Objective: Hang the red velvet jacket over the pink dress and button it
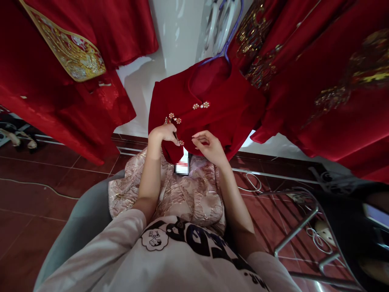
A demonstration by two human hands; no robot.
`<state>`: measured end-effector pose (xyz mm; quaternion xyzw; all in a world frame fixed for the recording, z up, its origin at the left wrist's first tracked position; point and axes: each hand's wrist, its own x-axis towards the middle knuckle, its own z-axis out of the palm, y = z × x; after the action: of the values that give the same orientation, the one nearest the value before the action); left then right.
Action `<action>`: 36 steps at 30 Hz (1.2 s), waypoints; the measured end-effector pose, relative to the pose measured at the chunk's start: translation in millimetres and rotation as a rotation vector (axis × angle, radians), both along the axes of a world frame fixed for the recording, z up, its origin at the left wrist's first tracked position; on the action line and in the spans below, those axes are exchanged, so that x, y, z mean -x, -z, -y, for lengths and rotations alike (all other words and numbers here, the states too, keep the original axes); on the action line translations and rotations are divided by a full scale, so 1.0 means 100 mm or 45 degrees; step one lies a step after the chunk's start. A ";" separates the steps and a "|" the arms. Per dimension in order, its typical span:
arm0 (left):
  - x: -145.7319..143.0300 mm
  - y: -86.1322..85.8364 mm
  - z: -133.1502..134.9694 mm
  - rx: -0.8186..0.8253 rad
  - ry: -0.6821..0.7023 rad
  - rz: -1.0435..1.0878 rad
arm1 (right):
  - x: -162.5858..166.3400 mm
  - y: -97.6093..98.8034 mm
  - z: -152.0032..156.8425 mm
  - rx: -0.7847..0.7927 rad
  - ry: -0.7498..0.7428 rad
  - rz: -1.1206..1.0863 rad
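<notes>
A red garment [221,121] with jewelled flower clasps [201,105] hangs in front of me, its lower front over my lap. My left hand [164,133] grips its front edge, the thumb beside a low flower clasp [181,142]. More flower clasps [174,118] sit just above that hand. My right hand [211,148] is to the right, over the garment, thumb and fingertips drawn together. Anything in that pinch is too small to make out. A phone [182,165] with a lit screen lies on my lap, partly under the red cloth.
A purple hanger [226,46] is at the garment's neck. Embroidered red clothes [127,32] hang on both sides. A pink patterned cloth [191,198] covers my lap on a grey chair [91,211]. At right stand a metal-framed chair [298,229] and a person in dark clothes; cables cross the floor.
</notes>
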<state>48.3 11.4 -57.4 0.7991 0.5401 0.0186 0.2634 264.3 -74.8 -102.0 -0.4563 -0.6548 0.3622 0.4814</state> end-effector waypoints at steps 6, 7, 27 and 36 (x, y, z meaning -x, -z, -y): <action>0.02 0.00 0.00 -0.129 0.018 0.083 | 0.06 0.14 -0.07 -0.028 0.036 0.132; 0.01 0.00 0.00 -0.151 0.030 0.110 | 0.07 0.15 -0.08 -0.024 0.036 0.135; -0.04 -0.01 0.00 -0.108 0.034 0.121 | 0.16 0.31 -0.15 0.131 -0.043 0.051; -0.08 -0.05 0.04 -0.167 0.043 -0.022 | 0.22 0.34 -0.14 0.169 -0.086 -0.061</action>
<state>56.2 7.6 -52.9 0.8236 0.5266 0.0426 0.2061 241.9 -60.9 -136.0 -0.4561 -0.6326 0.4318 0.4532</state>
